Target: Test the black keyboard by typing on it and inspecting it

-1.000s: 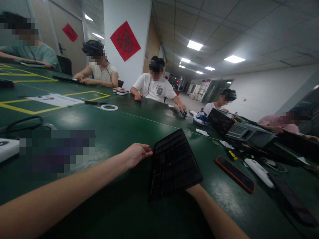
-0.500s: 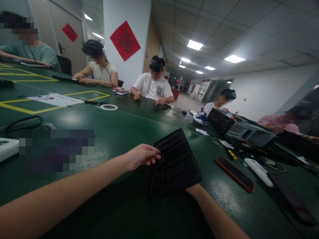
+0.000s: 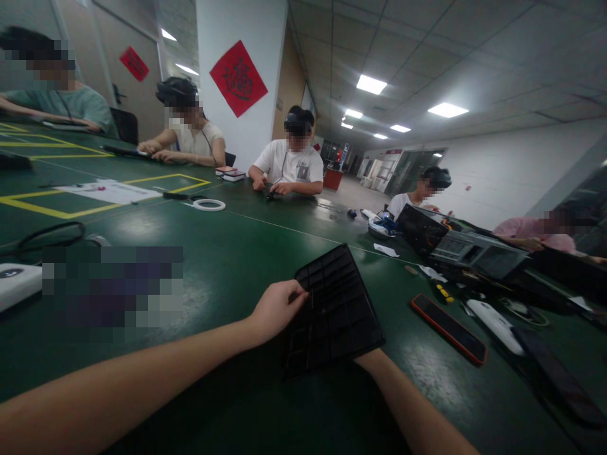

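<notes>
A black tray (image 3: 348, 300) with a grid of square compartments is held tilted over the green table. My right hand (image 3: 370, 360) is under its near right side and carries it; only the wrist and forearm show, the fingers being hidden behind the tray. At the tray's left side is my left hand (image 3: 277, 309), its thumb and fingers pinched together over a compartment. Whatever sits between those fingertips is hidden or too small to make out.
On the right lie an orange-edged phone (image 3: 448, 328), a white device (image 3: 496, 325) and a dark handset (image 3: 554, 373). Behind them stands an opened computer case (image 3: 469, 246). A tape roll (image 3: 208, 205) and white power strip (image 3: 19, 284) are left. Several people sit around the table.
My left hand has turned, its back now toward me, and its fingertips have moved slightly right, onto the tray. The tray and right arm stay nearly still. The person opposite has shifted their hands leftward.
</notes>
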A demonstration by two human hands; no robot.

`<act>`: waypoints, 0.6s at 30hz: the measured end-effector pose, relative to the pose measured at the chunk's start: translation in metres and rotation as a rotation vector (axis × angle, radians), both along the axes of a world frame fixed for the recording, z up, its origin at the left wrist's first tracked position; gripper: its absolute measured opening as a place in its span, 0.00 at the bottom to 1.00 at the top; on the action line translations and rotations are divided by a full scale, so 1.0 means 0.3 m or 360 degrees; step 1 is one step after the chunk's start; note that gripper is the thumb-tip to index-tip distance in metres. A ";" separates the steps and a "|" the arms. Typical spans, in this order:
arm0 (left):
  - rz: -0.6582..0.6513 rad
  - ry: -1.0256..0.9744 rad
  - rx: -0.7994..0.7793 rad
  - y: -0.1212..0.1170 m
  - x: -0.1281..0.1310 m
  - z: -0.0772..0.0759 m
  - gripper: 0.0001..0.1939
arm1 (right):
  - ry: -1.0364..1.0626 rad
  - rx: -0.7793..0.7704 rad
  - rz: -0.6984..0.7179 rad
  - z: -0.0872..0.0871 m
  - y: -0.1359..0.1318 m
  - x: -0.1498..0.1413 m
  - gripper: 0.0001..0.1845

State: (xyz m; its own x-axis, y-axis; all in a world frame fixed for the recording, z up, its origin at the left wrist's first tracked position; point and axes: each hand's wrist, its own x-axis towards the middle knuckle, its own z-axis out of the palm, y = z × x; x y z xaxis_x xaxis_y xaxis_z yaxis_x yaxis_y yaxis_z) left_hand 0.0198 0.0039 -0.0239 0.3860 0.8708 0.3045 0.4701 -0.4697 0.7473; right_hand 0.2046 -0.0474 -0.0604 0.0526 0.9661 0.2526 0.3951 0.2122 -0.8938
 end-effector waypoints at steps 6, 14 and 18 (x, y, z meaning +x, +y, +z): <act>-0.0135 0.0330 0.0455 -0.036 -0.010 -0.012 0.10 | 0.0139 -0.0019 0.0149 -0.024 0.009 0.011 0.20; -0.0361 -0.0011 0.0036 0.012 -0.035 0.010 0.08 | 0.0122 -0.0075 0.0214 -0.032 -0.003 0.029 0.20; -0.0346 0.0002 -0.0025 0.022 -0.031 0.019 0.07 | 0.0135 -0.0055 0.0238 -0.035 -0.003 0.037 0.21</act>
State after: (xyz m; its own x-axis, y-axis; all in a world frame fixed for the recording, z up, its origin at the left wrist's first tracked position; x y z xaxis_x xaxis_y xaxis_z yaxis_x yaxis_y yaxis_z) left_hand 0.0106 0.0105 -0.0184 0.5655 0.7718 0.2908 0.3598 -0.5482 0.7550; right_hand 0.2156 -0.0485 -0.0709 -0.0726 0.9728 0.2199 0.2845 0.2315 -0.9303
